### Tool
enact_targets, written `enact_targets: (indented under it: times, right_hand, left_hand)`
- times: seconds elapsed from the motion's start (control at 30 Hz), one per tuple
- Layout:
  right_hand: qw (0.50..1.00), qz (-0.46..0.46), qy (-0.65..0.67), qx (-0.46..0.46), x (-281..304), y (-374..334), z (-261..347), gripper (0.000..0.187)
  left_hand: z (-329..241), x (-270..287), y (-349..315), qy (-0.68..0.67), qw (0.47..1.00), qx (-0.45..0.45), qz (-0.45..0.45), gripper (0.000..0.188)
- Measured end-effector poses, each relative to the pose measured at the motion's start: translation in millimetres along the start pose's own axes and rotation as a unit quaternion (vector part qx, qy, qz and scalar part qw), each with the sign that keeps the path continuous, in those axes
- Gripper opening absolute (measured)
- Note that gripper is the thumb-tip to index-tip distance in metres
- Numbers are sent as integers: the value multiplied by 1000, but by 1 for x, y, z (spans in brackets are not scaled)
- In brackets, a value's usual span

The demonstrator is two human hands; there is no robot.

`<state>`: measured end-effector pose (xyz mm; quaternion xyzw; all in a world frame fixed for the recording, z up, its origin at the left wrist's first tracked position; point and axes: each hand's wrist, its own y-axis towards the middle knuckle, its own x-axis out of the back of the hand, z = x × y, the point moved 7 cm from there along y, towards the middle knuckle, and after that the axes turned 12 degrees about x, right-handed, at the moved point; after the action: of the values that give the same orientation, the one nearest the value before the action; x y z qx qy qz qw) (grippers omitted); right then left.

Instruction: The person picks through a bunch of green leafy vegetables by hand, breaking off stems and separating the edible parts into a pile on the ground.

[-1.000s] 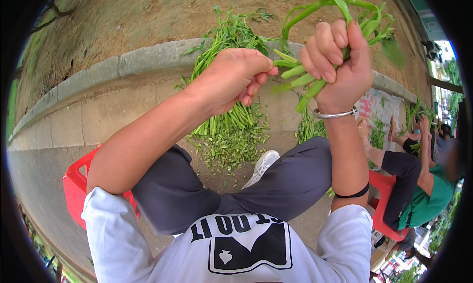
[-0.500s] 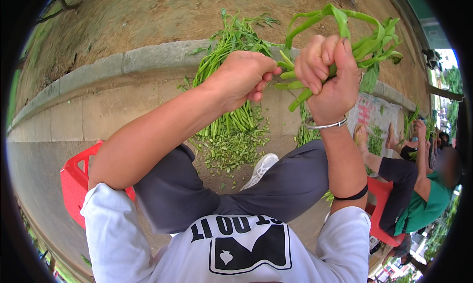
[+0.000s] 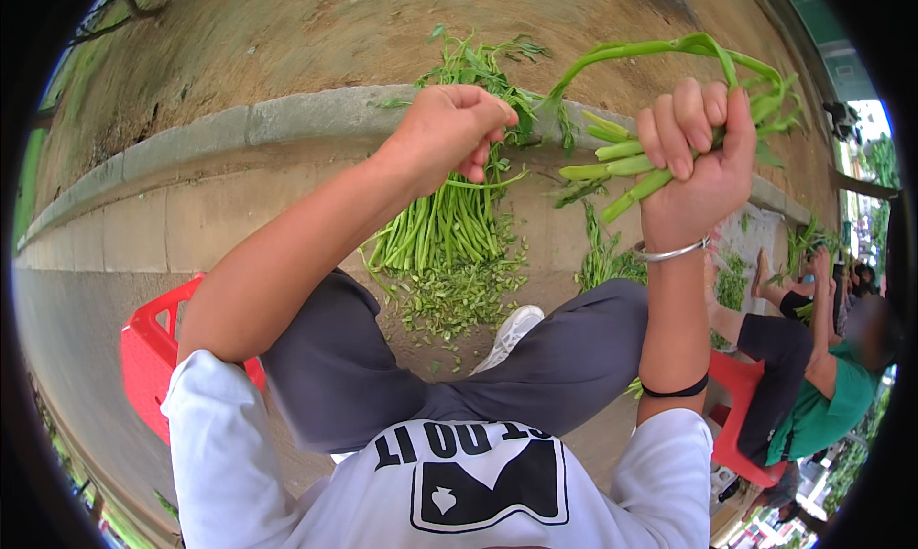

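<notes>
My right hand [image 3: 696, 162] is closed in a fist around a bunch of water spinach [image 3: 626, 159]. The cut stem ends stick out to the left, and one long stem loops up over the hand. To the left, my left hand [image 3: 454, 133] is raised with thumb and fingers pinched; whatever lies between the fingertips is too small to make out. Beneath it a large heap of water spinach [image 3: 430, 229] leans on the curb, leaves at the far end. Short chopped or snapped stem bits [image 3: 445, 296] are scattered at its near end.
A smaller pile of greens [image 3: 602, 262] lies by my right knee. The stone curb [image 3: 201, 138] runs across in front, bare soil behind it. A red stool [image 3: 143, 358] is at my left. To the right, a person in green [image 3: 832, 406] sits on another red stool [image 3: 736, 415].
My left hand has drawn away from the stem ends to the left. My right hand has moved right with the bunch, and its long stem now loops out wider.
</notes>
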<state>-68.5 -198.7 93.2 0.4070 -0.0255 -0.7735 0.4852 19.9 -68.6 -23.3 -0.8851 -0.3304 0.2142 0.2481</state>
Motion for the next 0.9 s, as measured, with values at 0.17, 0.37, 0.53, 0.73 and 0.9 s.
enact_targets:
  times: [0.17, 0.37, 0.53, 0.73, 0.9]
  right_hand:
    - [986, -26, 145, -71, 19, 5, -11, 26]
    - [949, -44, 287, -122, 32, 9, -16, 23]
    - [928, -87, 322, -166, 35, 6, -27, 24]
    - [924, -127, 312, -184, 46, 4, -35, 24]
    - [924, -145, 296, -196, 44, 2, -41, 24]
  left_hand:
    - [-3, -30, -19, 169, 980, -45, 92, 13]
    - [-1, -37, -24, 208, 967, -64, 135, 7]
    - [-3, -44, -33, 217, 950, -137, 176, 11]
    - [-17, -48, -53, 267, 937, -180, 132, 15]
    - [-27, -46, -60, 311, 906, -280, 56, 12]
